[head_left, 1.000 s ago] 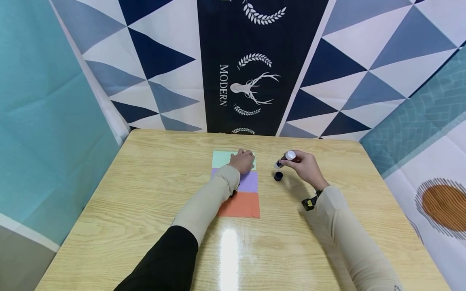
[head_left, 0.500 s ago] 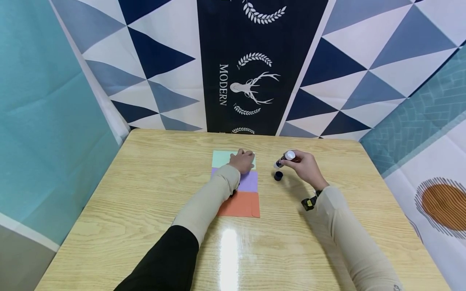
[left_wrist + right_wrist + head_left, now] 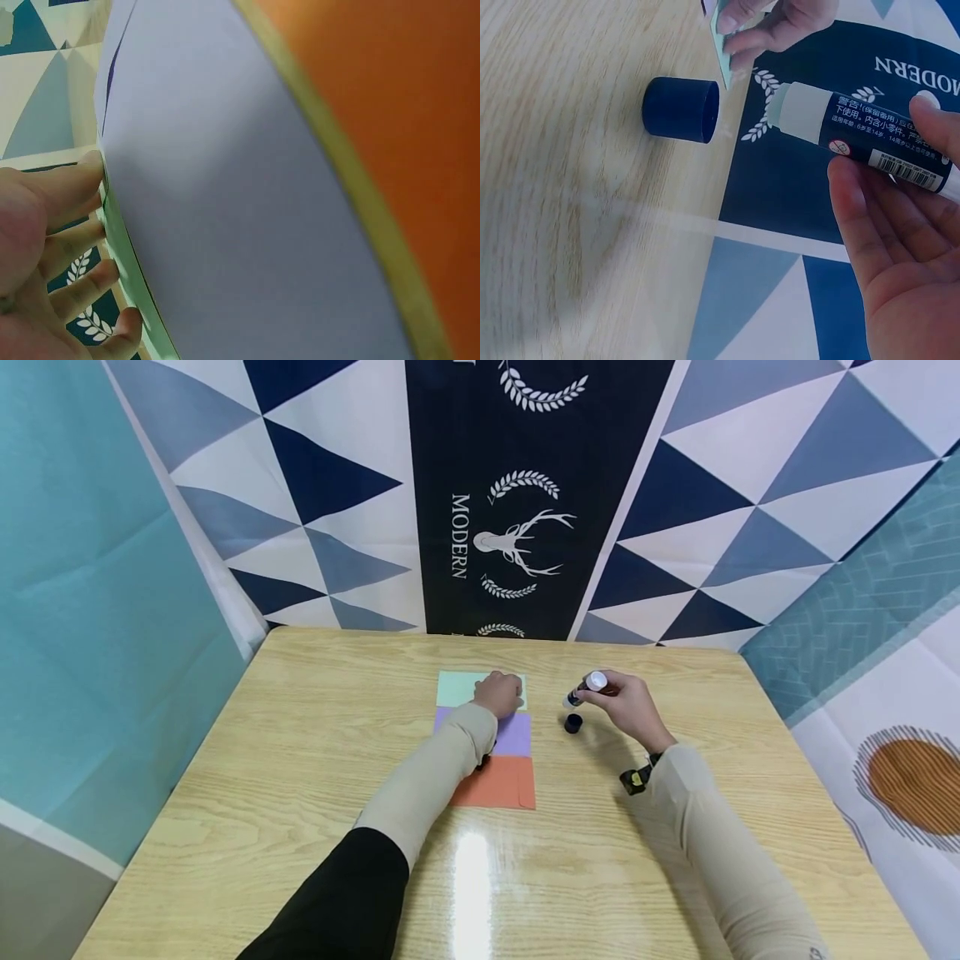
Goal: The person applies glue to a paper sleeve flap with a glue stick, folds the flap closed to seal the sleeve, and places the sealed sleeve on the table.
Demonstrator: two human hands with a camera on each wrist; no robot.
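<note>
My left hand (image 3: 498, 695) rests on the mint-green envelope (image 3: 456, 688), the farthest of three paper envelopes lined up on the table. In the left wrist view its fingertips (image 3: 129, 321) touch the green paper, the fingers slightly bent. Toward me lie the purple envelope (image 3: 514, 735), partly under my left forearm, and the orange envelope (image 3: 495, 782). My right hand (image 3: 632, 708) holds an uncapped glue stick (image 3: 802, 112) between thumb and fingers, tilted with its pale glue end down. Just below that end the dark blue cap (image 3: 679, 109) stands on the table.
The wooden table (image 3: 300, 760) reaches back to a patterned cloth (image 3: 517, 527) hanging behind its far edge. Teal cloth (image 3: 97, 568) hangs along the left side. A bright light reflection lies on the tabletop in front of the orange envelope.
The fingers of my left hand have drawn in slightly on the green envelope. My right hand and the glue stick stay where they were.
</note>
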